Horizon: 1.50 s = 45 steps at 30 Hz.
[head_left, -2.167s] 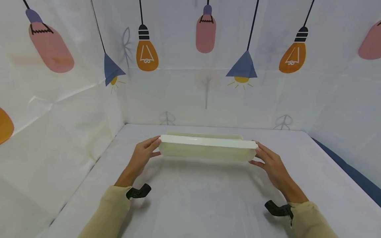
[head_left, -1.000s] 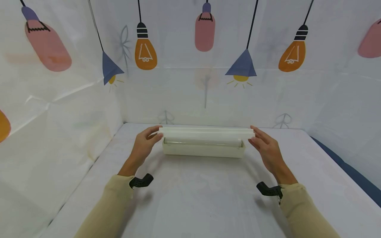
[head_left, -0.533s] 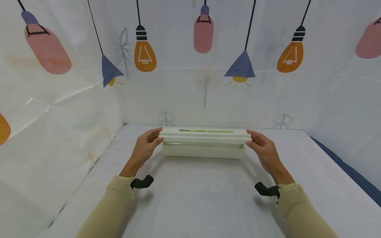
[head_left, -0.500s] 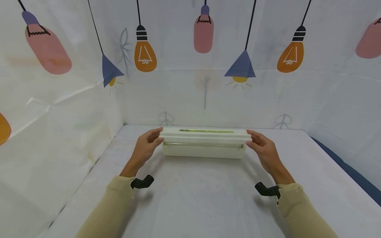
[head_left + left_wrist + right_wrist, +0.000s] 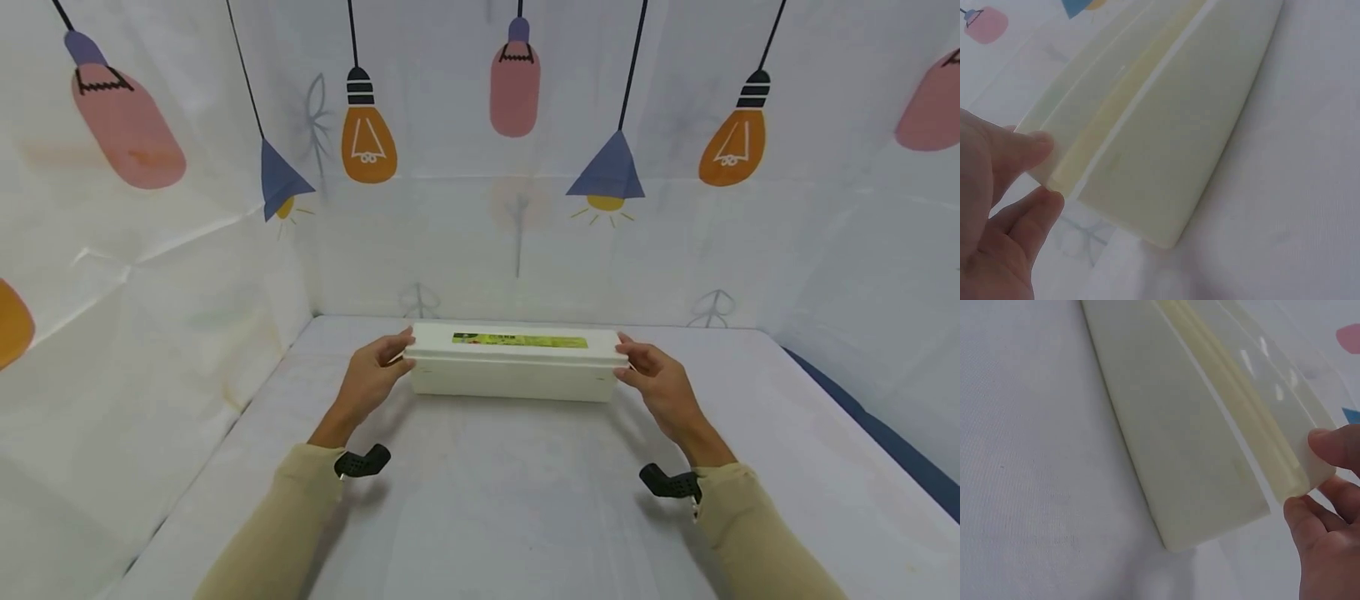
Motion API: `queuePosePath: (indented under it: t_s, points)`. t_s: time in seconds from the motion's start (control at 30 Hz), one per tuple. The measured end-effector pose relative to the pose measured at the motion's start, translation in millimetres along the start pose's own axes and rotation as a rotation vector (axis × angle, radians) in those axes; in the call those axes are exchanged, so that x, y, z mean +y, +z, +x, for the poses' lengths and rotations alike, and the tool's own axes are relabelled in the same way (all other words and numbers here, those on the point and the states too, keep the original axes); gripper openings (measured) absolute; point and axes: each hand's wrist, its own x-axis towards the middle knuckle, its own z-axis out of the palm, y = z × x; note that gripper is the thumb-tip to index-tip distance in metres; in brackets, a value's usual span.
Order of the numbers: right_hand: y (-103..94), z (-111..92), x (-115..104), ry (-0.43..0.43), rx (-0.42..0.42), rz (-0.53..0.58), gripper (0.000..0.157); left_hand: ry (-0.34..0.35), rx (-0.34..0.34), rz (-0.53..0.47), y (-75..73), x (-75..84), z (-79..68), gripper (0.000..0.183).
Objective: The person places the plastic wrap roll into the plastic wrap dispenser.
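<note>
A long pale plastic box [image 5: 513, 382] lies crosswise on the table in the head view. Over its top sits a white lid [image 5: 517, 353] with a yellow-green label [image 5: 519, 340]. My left hand [image 5: 369, 377] pinches the lid's left end between thumb and fingers. At the opposite end, my right hand [image 5: 660, 385] holds it the same way. Both wrist views show the lid [image 5: 1107, 103] along the box's upper edge, with a narrow lighter band between lid and box [image 5: 1166, 444]. The box's inside is hidden.
The table [image 5: 495, 483] has a white cover. A white curtain [image 5: 465, 233] printed with hanging lamps stands behind it and along both sides. Dark blue [image 5: 870, 417] shows beyond the table's right edge. Each wrist wears a black device [image 5: 363, 461].
The lid, earlier tilted and held apart from the box, has turned label-up and come down onto it. Both hands have moved with it and drawn slightly closer together.
</note>
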Motion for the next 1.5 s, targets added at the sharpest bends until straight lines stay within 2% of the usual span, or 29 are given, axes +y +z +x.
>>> queuePosePath:
  t_s: [0.1,0.17,0.23,0.53,0.8,1.07,1.23,1.37,1.5]
  points:
    - [0.9,0.4,2.4,0.010,-0.004,0.009,0.042,-0.027,-0.002,-0.009,1.5,-4.5,0.5,0.038]
    - [1.8,0.8,3.4,0.020,0.000,0.011,0.041,-0.029,0.002,-0.007,2.2,-15.1,3.1,0.037]
    - [2.5,1.5,4.3,0.028,0.001,0.011,0.041,-0.026,0.008,-0.010,3.0,-17.5,3.1,0.035]
    - [4.0,4.5,7.0,0.049,0.024,0.002,0.039,-0.022,0.022,-0.004,7.1,-20.3,6.8,0.030]
    - [5.3,6.9,10.0,0.031,0.036,-0.007,0.037,-0.006,0.028,0.013,8.0,-24.1,8.5,0.030]
    - [5.1,6.9,15.3,0.057,0.040,-0.019,0.037,-0.035,0.032,0.047,8.2,-26.4,8.6,0.031]
    - [5.3,7.0,14.5,0.054,0.045,-0.035,0.037,-0.022,0.029,0.037,9.0,-27.0,7.9,0.032]
    - [5.2,6.7,13.0,0.077,0.042,-0.059,0.043,-0.036,0.029,0.040,9.6,-28.4,7.8,0.034]
    - [4.3,6.6,11.8,0.107,0.036,-0.102,0.056,-0.063,0.029,0.041,9.5,-28.7,8.4,0.036]
